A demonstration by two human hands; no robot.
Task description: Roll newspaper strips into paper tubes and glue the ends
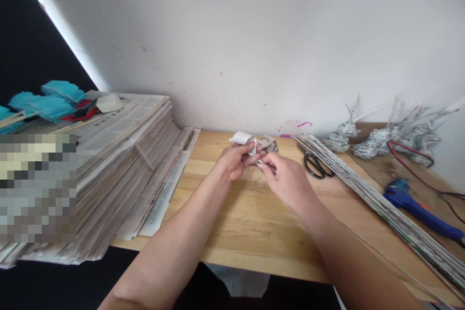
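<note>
Near the back of the wooden table, my left hand point(237, 160) is closed on a curled strip of printed paper point(241, 139), whose loop rises above the fingers. My right hand point(285, 174) meets it from the right, thumb and fingers pinched on the lower end of the paper between the hands. Just behind the fingers lies a crumpled greyish cloth point(268, 143). Black-handled scissors point(315, 165) rest to the right of my right hand, partly under a bundle of long thin paper rods point(366, 198).
Tall newspaper stacks point(119, 169) fill the left side, with blue packets point(54, 101) on top. Woven paper figures point(341, 136) stand at the back right. A blue glue gun point(417, 206) lies on cardboard at right. The wall point(232, 48) bounds the table point(250, 232).
</note>
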